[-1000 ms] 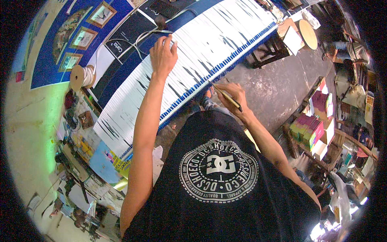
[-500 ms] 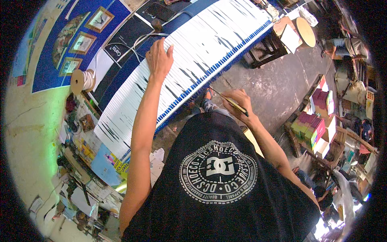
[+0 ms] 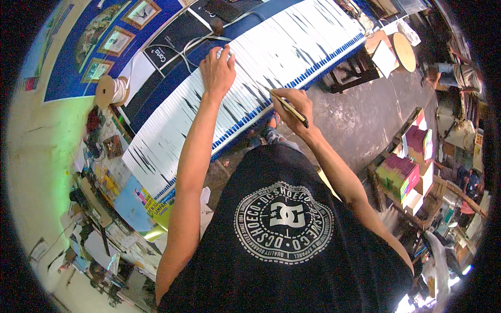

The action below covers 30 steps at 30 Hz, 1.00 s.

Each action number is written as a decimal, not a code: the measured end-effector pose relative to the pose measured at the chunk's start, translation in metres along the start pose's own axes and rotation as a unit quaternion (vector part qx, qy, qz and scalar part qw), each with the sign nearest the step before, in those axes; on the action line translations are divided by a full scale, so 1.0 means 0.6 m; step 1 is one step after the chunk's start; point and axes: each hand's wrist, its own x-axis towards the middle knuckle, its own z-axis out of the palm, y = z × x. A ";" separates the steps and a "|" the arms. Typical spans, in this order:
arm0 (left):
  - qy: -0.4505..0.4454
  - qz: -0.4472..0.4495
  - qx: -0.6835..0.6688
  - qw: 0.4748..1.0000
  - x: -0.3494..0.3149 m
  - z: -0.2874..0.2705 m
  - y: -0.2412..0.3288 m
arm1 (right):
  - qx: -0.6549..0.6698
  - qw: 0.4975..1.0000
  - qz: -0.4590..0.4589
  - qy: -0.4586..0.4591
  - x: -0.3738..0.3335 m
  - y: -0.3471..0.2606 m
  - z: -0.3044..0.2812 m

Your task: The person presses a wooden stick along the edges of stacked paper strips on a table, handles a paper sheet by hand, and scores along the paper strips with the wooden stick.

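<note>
A long row of overlapping white sheets or strips (image 3: 292, 39) with dark streaks lies diagonally across the table, its near edge lined with blue. Over the far part of the row rests my left hand (image 3: 218, 72), fingers bent and apart, touching the white surface. My right hand (image 3: 296, 108) is closed around a slim tool with a tan handle and dark rear end (image 3: 293, 112). That hand is at the row's near blue edge, with the tool slanting toward the strips. The tool's working tip is too small to make out.
A spool of white cord (image 3: 112, 91) stands left of the row. Dark boxes (image 3: 180, 39) and a loose white cord lie behind it. Colourful cartons (image 3: 399, 175) stand at right, below a round tan disc (image 3: 403, 52). A person (image 3: 459, 77) is at far right.
My right hand has moved up and left, bringing the tool to the near edge of the sheets. My left hand's fingers bend more, and the whole view has shifted slightly.
</note>
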 end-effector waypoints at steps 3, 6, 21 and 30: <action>0.004 -0.002 -0.006 1.000 -0.004 0.001 0.002 | -0.023 0.999 0.013 -0.020 0.003 0.003 0.007; 0.006 -0.004 -0.004 1.000 -0.003 -0.002 0.004 | -0.025 0.998 0.041 -0.049 0.002 0.000 0.003; 0.008 -0.006 0.011 1.000 -0.001 0.006 0.000 | -0.086 0.985 0.033 -0.143 -0.044 -0.010 -0.049; 0.004 -0.006 0.002 1.000 -0.001 0.001 0.004 | -0.070 0.988 0.046 -0.132 -0.068 -0.007 -0.051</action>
